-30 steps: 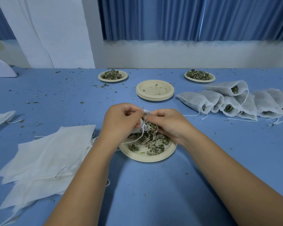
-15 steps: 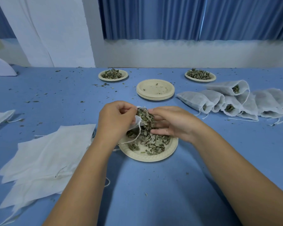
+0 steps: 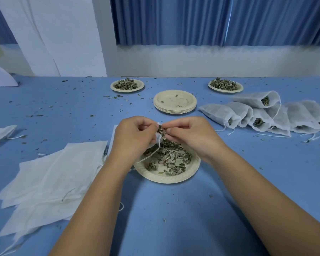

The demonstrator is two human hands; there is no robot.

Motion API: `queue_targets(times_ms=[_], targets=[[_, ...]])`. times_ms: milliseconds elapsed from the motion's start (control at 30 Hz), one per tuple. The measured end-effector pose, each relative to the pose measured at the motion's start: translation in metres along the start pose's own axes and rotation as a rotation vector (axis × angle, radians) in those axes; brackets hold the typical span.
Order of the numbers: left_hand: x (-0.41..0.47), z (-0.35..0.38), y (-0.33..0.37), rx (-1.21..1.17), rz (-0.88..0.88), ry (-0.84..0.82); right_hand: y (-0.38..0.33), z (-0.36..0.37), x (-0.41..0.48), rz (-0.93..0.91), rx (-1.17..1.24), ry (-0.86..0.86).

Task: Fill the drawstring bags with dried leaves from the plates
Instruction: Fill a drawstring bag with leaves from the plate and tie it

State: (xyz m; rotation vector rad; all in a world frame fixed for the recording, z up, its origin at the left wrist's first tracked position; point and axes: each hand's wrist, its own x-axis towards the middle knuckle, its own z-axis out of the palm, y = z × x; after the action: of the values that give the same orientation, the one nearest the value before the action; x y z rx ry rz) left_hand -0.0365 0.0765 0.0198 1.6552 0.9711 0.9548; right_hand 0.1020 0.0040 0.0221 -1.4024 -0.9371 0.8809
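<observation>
The small white bag [image 3: 157, 139] hangs just above the far edge of the near plate [image 3: 166, 179]. The left hand [image 3: 135, 133] grips it at the mouth, fingers [image 3: 146, 124] curled. The right hand [image 3: 190, 134] meets that opening from the other side, pinching a tuft of dried leaves [image 3: 162, 130], seemingly about to push it leftward inside. Filled bags [image 3: 220, 112] lie beyond the plate, to its right.

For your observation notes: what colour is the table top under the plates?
Blue; the table top shows best in the head view.
</observation>
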Motion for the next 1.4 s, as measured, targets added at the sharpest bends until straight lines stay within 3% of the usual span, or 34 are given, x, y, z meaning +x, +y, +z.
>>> queue_targets(times_ms=[200,300,400,600,800,1000,1100,1233,1400], targets=[[-0.003,-0.001,0.006,-0.121,-0.023,-0.065,0.006,-0.001,0.005,-0.004,-0.058,0.104],[-0.004,-0.003,0.009,-0.187,-0.055,-0.099,0.007,-0.002,0.008,0.192,0.054,-0.034],[-0.006,-0.004,0.010,-0.162,-0.055,-0.126,0.008,0.000,0.010,0.253,0.168,-0.111],[-0.008,0.000,0.010,0.028,0.039,-0.157,0.017,0.013,0.013,0.164,-0.091,0.087],[-0.001,-0.006,0.007,-0.052,0.037,0.021,0.000,0.001,0.010,0.211,0.263,-0.118],[0.001,-0.009,0.006,-0.114,0.011,0.075,-0.007,-0.008,0.002,0.118,0.158,-0.247],[0.001,-0.008,0.005,-0.099,0.009,0.073,-0.004,-0.002,0.001,0.075,0.081,-0.178],[0.000,-0.007,0.006,-0.092,0.017,0.060,-0.002,-0.001,0.003,0.119,0.151,-0.065],[-0.001,-0.006,0.007,-0.071,0.013,0.039,-0.001,0.001,0.002,0.136,0.103,-0.038]])
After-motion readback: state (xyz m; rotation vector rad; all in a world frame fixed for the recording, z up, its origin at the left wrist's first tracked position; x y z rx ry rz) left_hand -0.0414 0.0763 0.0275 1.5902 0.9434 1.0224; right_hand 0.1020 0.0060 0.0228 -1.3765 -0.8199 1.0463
